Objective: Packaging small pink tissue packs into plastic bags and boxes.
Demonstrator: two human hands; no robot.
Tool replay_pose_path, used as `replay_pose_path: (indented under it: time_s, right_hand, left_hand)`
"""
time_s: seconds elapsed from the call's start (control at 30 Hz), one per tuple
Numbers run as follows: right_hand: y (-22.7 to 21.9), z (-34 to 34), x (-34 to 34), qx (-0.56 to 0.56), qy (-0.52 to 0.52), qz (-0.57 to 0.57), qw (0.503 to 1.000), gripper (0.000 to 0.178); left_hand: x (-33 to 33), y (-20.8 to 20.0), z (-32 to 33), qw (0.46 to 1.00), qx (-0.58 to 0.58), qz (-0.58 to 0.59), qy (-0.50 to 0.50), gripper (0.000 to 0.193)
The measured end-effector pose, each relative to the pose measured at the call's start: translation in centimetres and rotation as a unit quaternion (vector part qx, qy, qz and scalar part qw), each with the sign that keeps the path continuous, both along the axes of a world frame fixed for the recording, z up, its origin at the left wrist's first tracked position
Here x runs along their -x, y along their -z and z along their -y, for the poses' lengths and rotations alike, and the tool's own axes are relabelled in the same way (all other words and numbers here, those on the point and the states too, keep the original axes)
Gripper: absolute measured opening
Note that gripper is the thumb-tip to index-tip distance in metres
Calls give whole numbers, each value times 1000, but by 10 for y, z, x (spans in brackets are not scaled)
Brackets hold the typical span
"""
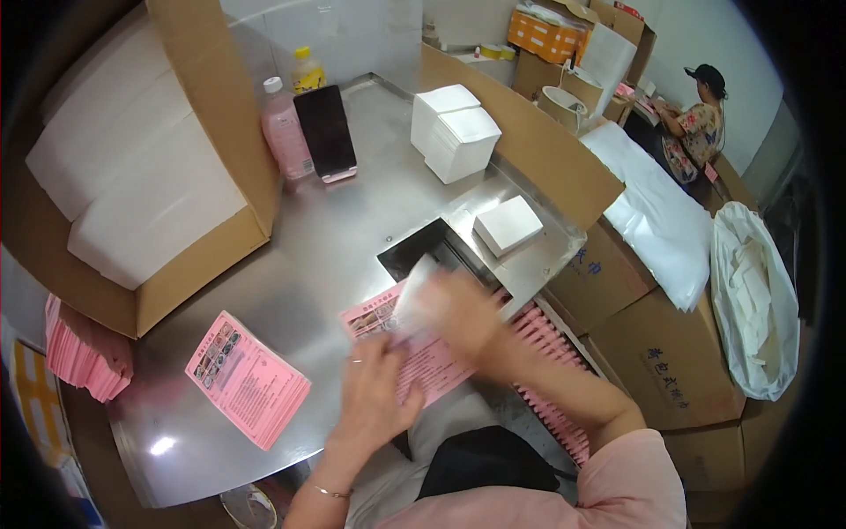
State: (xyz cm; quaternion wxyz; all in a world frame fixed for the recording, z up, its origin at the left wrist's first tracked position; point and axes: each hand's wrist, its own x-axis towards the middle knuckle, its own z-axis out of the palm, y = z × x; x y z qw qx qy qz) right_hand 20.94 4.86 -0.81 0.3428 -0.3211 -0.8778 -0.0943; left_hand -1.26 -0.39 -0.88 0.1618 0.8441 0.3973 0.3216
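A pink printed packet (441, 375) lies at the near edge of the metal table, by my lap. My left hand (374, 388) grips its left edge, thumb and fingers over the printed face. My right hand (467, 322), smeared by motion, is above the packet's right part. From its fingers a white folded paper piece (414, 295) reaches over the packet's upper part. Just beyond my right hand is a dark rectangular opening (423, 247) in the tabletop. Left of my left hand sits a neat stack of pink printed packets (247, 379).
White paper stacks (456, 132) and a smaller white block (508, 225) stand at the right. A cardboard box (203, 106) of white paper fills the left. A phone (326, 132) leans on a pink bottle (286, 132). Pink packets (555, 361) fill a box below right. Another person (696, 132) sits behind.
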Motion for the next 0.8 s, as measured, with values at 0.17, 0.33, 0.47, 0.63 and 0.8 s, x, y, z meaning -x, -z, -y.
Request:
replay_pose_path:
  time_s: [0.17,0.33,0.47,0.63,0.8]
  right_hand:
    - [7,34,46,23,13,39,999,30]
    - [44,2,87,236,-34,-144,960,21]
    - [30,-1,45,38,94,-33,994,24]
    - [-3,-34,-50,-118,497,56,858,22]
    - [23,-65,-65,-44,434,34,899,12]
  left_hand:
    - [0,-10,-3,985,-34,-135,-104,79]
    - [-7,12,-16,968,-12,-208,-141,84]
    - [17,10,-10,942,-105,-268,-170,68]
    - [-4,-6,-7,902,-152,-329,-236,54]
    - [-2,-13,-10,923,-63,-290,-247,61]
